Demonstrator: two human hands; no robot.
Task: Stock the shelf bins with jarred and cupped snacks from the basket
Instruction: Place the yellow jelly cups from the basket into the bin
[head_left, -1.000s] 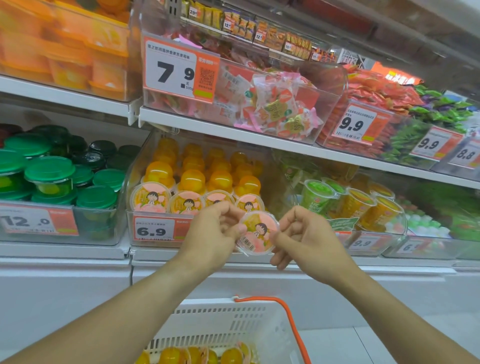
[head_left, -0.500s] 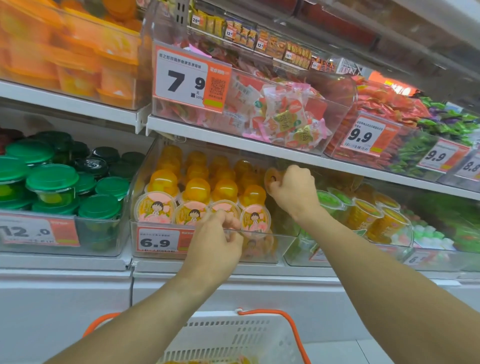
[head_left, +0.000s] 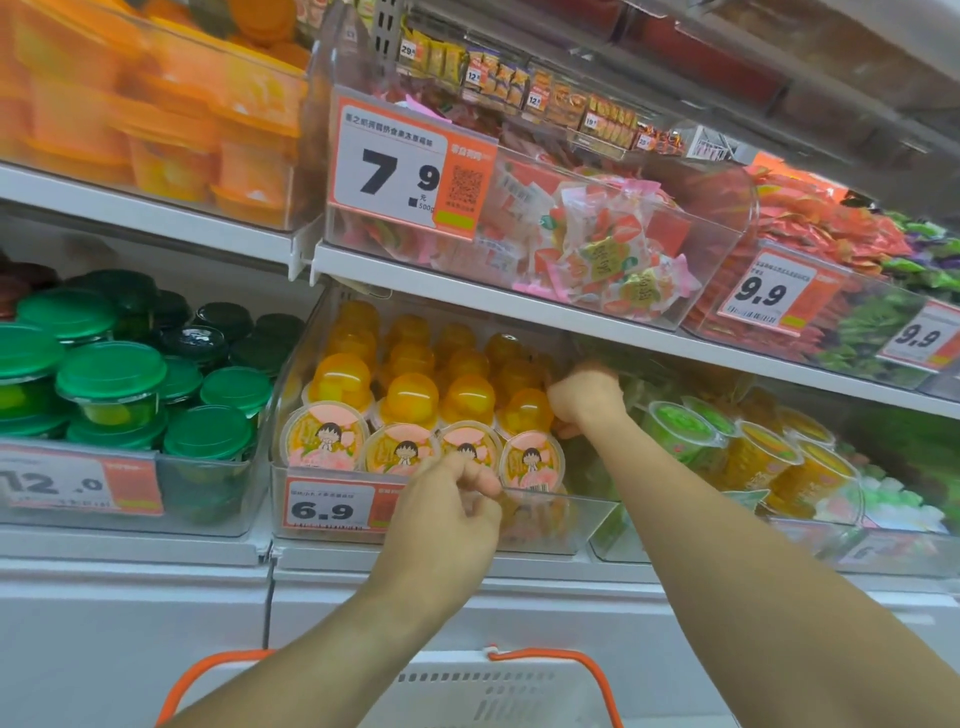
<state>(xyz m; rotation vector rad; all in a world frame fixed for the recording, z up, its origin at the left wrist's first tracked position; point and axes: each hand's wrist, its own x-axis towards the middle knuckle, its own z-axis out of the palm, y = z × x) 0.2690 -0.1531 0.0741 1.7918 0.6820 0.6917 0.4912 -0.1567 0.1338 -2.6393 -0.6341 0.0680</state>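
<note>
2 bare forearms, left hand (head_left: 447, 512) and right hand (head_left: 587, 397) ungloved.

Right hand (head_left: 586, 397) fingers hidden among the orange cups (head_left: 462, 397), any held item unseen; basket (head_left: 498, 693) cut off by the lower edge; upper-left orange tubs (head_left: 156, 124) blurred

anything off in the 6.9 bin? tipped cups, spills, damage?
Nothing stands out. The front-row cups lie tipped with lids facing out, but evenly, so it looks deliberate. No spill or damage visible. The left hand is at the bin's front edge; the right hand reaches toward the back.
</note>
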